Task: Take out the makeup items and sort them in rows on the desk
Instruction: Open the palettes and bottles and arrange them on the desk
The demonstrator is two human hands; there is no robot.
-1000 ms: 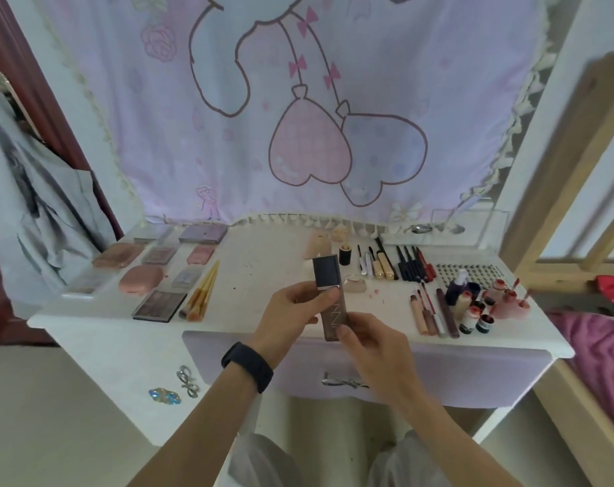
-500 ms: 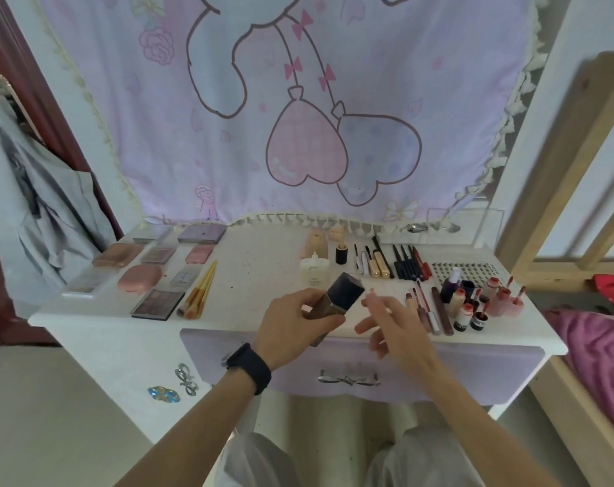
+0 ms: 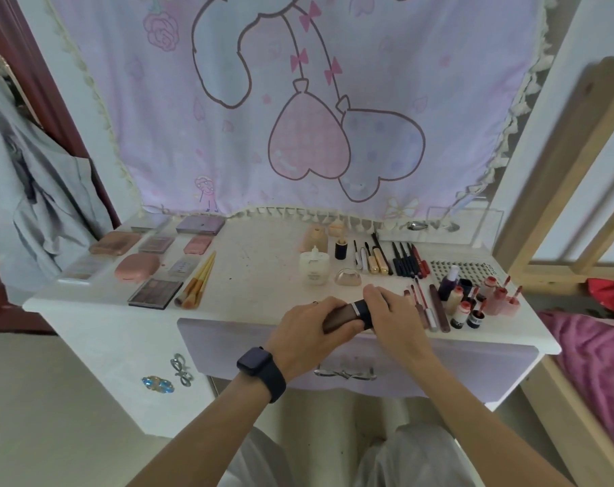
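Our left hand [image 3: 307,330] and right hand [image 3: 395,316] both grip a brown bottle [image 3: 346,315]. Lowering it carelessly may scatter the lip tubes [image 3: 438,307] just beside the right hand.

Two hands hold one brown bottle [image 3: 340,316] over the white desk [image 3: 263,268].
The left hand [image 3: 309,332] grips the brown part and the right hand [image 3: 393,314] grips the dark cap — the bottle lies on its side. Flat color boxes [image 3: 156,293] sit at the left, little red bottles [image 3: 474,307] at the right.
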